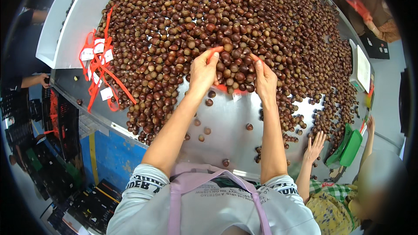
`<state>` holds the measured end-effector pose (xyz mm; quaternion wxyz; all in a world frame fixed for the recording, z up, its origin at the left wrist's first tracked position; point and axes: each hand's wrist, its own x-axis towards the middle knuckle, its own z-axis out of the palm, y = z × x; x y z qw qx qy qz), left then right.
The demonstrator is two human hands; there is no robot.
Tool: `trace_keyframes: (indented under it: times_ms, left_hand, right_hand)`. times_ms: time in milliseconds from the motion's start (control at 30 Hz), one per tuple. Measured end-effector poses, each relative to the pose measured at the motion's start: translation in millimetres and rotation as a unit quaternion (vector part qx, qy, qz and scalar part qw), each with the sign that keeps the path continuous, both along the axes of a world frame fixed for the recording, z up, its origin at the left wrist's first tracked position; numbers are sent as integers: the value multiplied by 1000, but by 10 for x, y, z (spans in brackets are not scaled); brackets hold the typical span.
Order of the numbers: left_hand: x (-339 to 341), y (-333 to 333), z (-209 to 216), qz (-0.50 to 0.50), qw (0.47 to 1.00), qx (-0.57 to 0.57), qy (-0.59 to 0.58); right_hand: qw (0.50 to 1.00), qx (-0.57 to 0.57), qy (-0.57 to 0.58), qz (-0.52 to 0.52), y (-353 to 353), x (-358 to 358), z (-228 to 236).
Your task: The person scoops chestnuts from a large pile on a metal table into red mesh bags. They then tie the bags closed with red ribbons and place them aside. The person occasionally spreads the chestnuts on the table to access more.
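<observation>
A large heap of brown chestnuts (226, 21) covers a shiny metal table (226, 122). My left hand (202, 72) and my right hand (264, 78) reach to the heap's near edge. Between them they hold open a red mesh bag (230, 72) filled with chestnuts; each hand pinches one side of its rim. A small white tag (236, 97) hangs below the bag. A few loose chestnuts lie on the bare metal near me.
A bundle of red mesh bags with white tags (99, 67) lies at the left. Another person's hand (314, 146) rests on the table's right edge, next to a green scoop (348, 148). A white scale (361, 67) stands at the right. Black crates (61, 122) are stacked below left.
</observation>
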<state>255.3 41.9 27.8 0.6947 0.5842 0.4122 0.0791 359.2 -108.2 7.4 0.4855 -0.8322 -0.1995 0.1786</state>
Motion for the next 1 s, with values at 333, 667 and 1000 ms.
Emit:
trace_keyframes:
  times_ms: [333,667,1000]
  left_hand:
    - [-345,-258,675,-32,990,35,-134]
    - [-565,-1179,1397,-237,924,193,-231]
    - [-949,-1538,1243,-222,948,-28,-226]
  right_hand:
    - [976,161,144,-22,-458,-338,647]
    - [941,262,206,58,-996,-848,1054]
    - [954,229,179,-78,-2103,-1136,1100]
